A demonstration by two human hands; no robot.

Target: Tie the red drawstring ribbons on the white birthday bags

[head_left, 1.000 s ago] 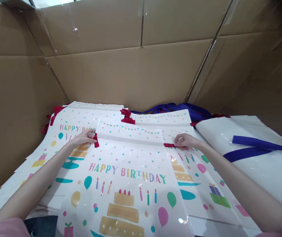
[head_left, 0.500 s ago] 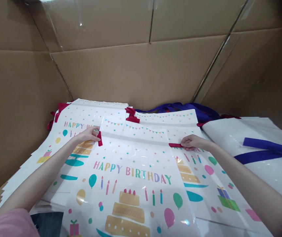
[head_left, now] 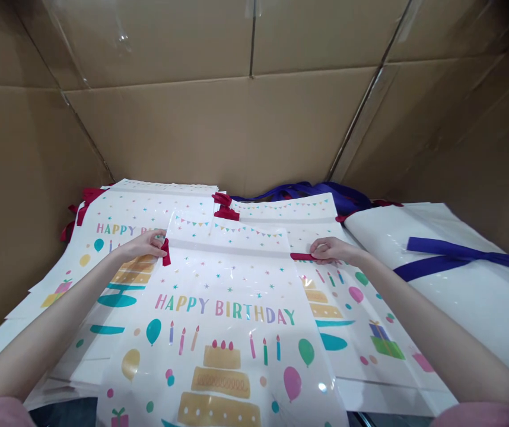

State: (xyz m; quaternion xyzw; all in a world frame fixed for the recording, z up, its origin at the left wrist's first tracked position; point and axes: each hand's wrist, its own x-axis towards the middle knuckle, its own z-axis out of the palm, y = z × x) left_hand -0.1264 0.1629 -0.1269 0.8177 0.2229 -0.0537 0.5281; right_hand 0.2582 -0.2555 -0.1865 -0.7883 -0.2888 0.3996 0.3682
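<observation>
A white plastic bag point(head_left: 232, 273) printed with HAPPY BIRTHDAY, candles, balloons and a tiered cake lies nearest to me, on top of other bags. Red ribbon tabs stick out at both its upper sides. My left hand point(head_left: 148, 244) pinches the left red ribbon point(head_left: 166, 252). At the other side, my right hand point(head_left: 329, 250) has its thumb and fingers closed on the right red ribbon point(head_left: 301, 257), which is stretched out level from the bag's edge. The bag's lower end runs out of view.
Stacks of the same printed bags lie behind, at left point(head_left: 161, 198) and right point(head_left: 276, 209). A plain white stack point(head_left: 414, 231) with a blue ribbon point(head_left: 454, 252) is at far right. Blue straps point(head_left: 308, 191) bunch at the back against tall cardboard walls point(head_left: 219, 130).
The view has shifted a little, so everything sits further left in the picture. Both hands keep the same hold on the red ribbons.
</observation>
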